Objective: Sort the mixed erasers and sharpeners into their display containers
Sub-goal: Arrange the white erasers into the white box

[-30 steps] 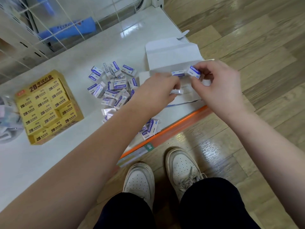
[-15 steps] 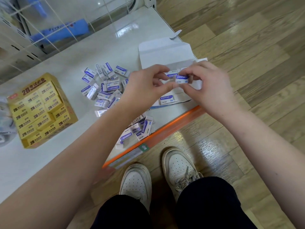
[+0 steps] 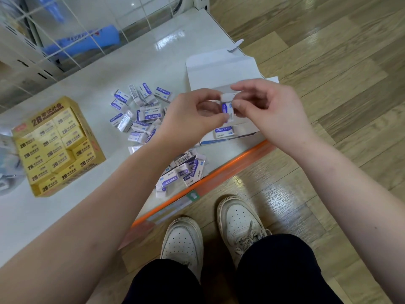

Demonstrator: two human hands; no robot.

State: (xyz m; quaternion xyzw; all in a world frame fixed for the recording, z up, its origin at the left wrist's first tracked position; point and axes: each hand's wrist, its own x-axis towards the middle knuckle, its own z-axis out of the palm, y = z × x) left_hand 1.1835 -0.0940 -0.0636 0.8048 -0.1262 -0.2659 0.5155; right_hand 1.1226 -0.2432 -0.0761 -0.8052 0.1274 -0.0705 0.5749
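Both hands hold one small white-and-blue eraser (image 3: 226,105) upright above an open white display box (image 3: 219,71). My left hand (image 3: 192,115) pinches its lower end and my right hand (image 3: 269,108) pinches its upper end. One eraser (image 3: 224,131) lies flat inside the box, just below the held one. A loose heap of the same erasers (image 3: 140,113) spreads on the white shelf left of the box, and a smaller cluster (image 3: 183,172) lies near the shelf's front edge, partly hidden by my left forearm.
A yellow display carton of 2B erasers (image 3: 57,145) stands at the shelf's left. A clear container (image 3: 6,163) shows at the far left edge. The orange shelf lip (image 3: 230,170) runs along the front. A wire grid (image 3: 65,36) backs the shelf. My shoes (image 3: 238,220) stand on wood floor.
The eraser, held flat between both hands half a second ago, now stands upright between them. Both hands stayed above the white box, with little overall shift.
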